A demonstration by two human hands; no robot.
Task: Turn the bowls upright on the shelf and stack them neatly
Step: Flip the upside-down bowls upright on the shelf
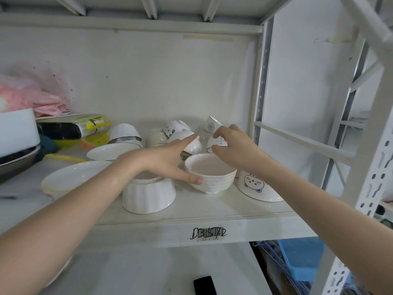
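While the ribbed bowl (210,174) sits upright near the front of the shelf (212,211), both hands are close around it. The left hand (163,159) has its fingers straight and spread: the thumb presses on the bowl's left side and the pointing finger reaches back to touch a small tipped bowl (188,141) behind it. The right hand (231,145) hangs over the bowl's back rim with its fingers loosely bent. They seem to touch or just reach a little bowl (215,142) behind the rim, but I cannot tell if they really pinch it. That little bowl lies just past the right fingers, so the right hand is the nearer one to take it. The upright bowl's open mouth faces up, right under both hands, so a small bowl only has to come forward and down to go inside. I think that is the next step. Most of the job is not done yet. A fluted bowl (148,193) stands upside down at the front left, touching the left wrist from below. A bear bowl (255,185) lies tilted at the front right. More small bowls, like the flower bowl (212,124), lie tipped at the back. Two plates (70,177) rest on the left.
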